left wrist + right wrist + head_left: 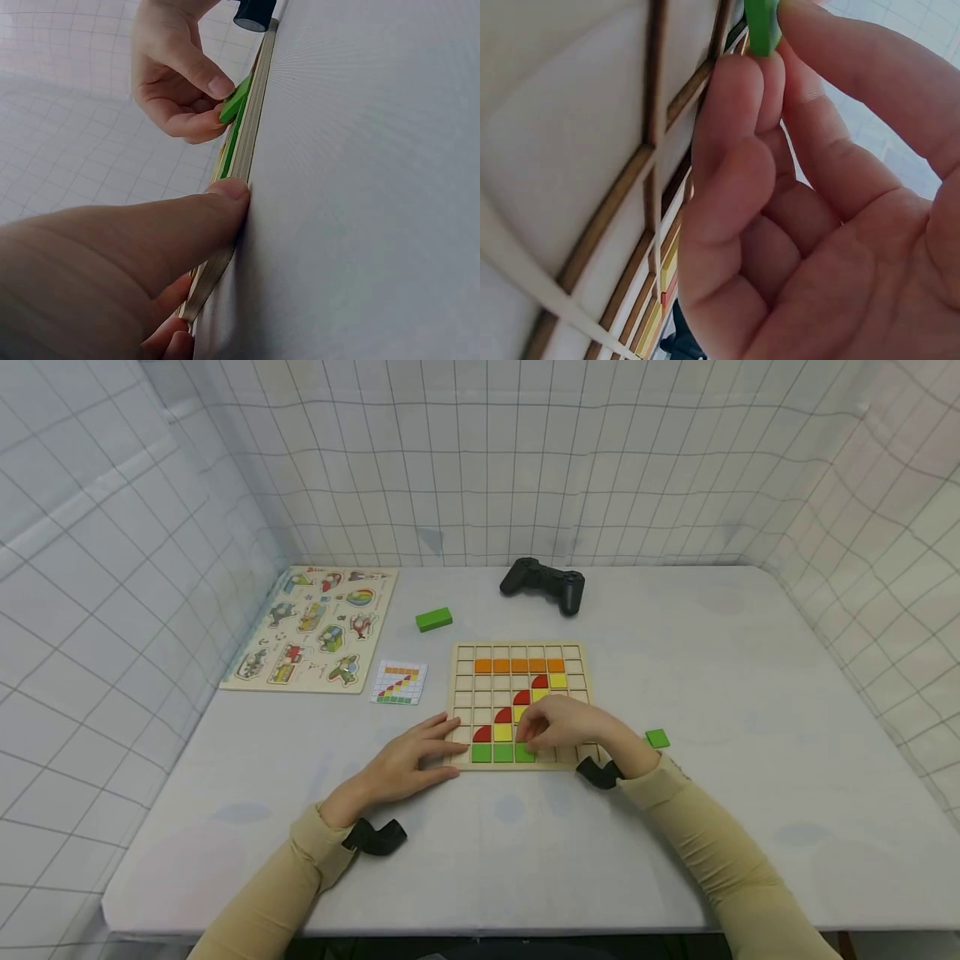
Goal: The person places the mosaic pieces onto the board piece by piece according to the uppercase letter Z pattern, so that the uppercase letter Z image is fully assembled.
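Observation:
A wooden grid board (462,683) lies on the table with orange, red, yellow and green tiles in its cells. My right hand (566,721) pinches a green square tile (235,103) between thumb and fingers. Low over the front row, that tile is tilted in the left wrist view, and part of it shows at the top of the right wrist view. My left hand (405,762) rests at the board's front left corner, fingers extended. Its thumb (225,196) presses the front edge in the left wrist view.
A pattern card (399,682) lies left of the board, beside a picture puzzle (315,627). Behind the board are a green block (433,619) and a black game controller (543,583). One loose green tile (657,738) lies to the right, near my right wrist.

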Motion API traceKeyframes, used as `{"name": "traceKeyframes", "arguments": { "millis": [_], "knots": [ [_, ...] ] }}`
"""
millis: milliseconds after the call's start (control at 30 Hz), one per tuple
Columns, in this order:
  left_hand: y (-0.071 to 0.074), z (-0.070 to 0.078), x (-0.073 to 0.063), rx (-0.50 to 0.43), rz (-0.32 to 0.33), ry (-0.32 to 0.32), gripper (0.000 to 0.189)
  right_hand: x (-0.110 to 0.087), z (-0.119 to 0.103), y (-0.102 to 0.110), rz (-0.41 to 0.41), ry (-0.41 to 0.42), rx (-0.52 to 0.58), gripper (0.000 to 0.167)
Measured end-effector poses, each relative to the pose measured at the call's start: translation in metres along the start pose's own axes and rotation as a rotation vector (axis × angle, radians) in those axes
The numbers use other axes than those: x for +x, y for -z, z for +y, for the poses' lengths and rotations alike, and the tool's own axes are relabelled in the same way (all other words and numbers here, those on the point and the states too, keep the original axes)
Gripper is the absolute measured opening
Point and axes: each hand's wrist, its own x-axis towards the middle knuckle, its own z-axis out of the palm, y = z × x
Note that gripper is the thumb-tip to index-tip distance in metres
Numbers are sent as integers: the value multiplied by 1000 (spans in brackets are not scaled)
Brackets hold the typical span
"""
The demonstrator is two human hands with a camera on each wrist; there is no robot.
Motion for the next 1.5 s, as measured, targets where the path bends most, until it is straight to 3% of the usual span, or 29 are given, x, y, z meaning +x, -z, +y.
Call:
{"name": "traceKeyframes", "arguments": {
  "millis": [233, 533, 933, 1167, 1500],
  "knots": [
    [0, 0, 0, 3, -7, -1, 38, -6, 4, 8, 24, 1, -37, 13],
    [0, 0, 0, 10, -2, -1, 38, -30, 15, 36, 19, 77, 2, 25],
    [0, -1, 0, 17, -7, 0, 38, -77, 39, 64, 203, 13, 78, 34],
    [0, 0, 0, 17, -11, 8, 38, -96, 57, 69, 266, 10, 139, 32],
    [1, 1, -1, 15, -4, 2, 38, -103, 75, 67, 242, 47, 263, 36]
  ]
}}
